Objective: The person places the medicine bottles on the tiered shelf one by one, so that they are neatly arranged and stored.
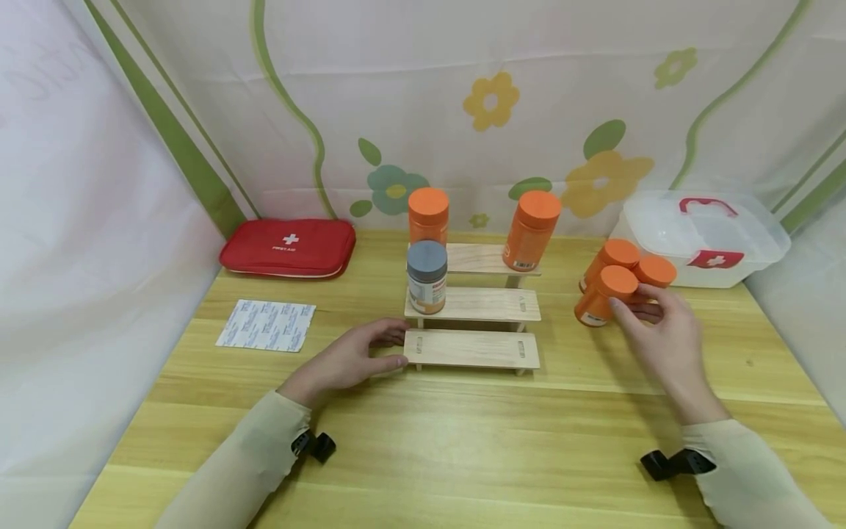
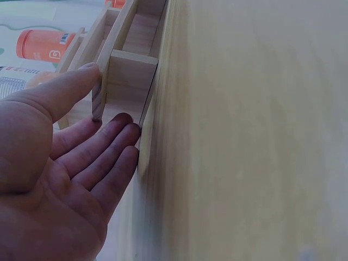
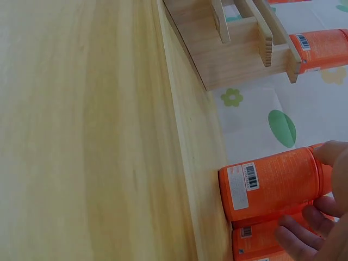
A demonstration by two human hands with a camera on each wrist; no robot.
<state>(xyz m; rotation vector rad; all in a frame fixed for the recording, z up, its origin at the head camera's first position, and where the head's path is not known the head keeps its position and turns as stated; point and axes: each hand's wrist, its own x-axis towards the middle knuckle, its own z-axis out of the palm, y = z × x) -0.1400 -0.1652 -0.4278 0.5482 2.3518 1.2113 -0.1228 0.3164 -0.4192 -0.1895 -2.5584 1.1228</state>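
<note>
My right hand [image 1: 667,334] has its thumb and fingers on either side of the orange lid of the front bottle [image 1: 598,301]. This orange bottle [image 3: 272,179] stands on the table, close against two more orange bottles. My left hand [image 1: 353,356] is at the left end of a three-step wooden rack [image 1: 472,347]; in the left wrist view the thumb touches the lowest board's edge and the extended fingers lie beside the rack's end. On the top step stand two orange bottles, one left [image 1: 428,213], one right [image 1: 532,231]. A grey-lidded bottle [image 1: 427,278] is on the middle step's left end.
A red first aid pouch [image 1: 287,248] lies at the back left, with a white printed blister sheet [image 1: 266,325] in front of it. Behind the right-hand bottles stands a clear box [image 1: 703,235] with a red handle. A flower-patterned cloth [image 1: 423,88] hangs along the back.
</note>
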